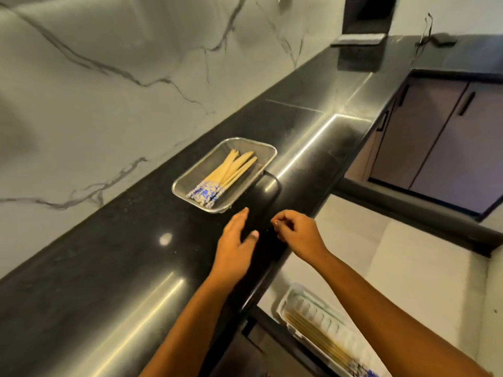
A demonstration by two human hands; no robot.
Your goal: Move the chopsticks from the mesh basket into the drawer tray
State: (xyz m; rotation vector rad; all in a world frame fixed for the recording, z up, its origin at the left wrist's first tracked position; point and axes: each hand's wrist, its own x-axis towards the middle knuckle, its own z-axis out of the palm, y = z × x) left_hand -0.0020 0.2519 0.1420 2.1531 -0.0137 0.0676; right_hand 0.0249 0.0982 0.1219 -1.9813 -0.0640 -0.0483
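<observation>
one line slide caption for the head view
Left hand and right hand hover empty near the mesh basket of chopsticks; others lie in the drawer tray.

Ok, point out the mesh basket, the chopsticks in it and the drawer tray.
mesh basket [239, 186]: head view, bare mesh by its right wall.
chopsticks [228, 172]: head view, middle of the wooden shafts.
drawer tray [326, 321]: head view, white ridged section.

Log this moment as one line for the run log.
left hand: open, over counter | right hand: curled, nothing seen held | mesh basket: chopsticks inside | drawer tray: some already in | task: unfinished
</observation>
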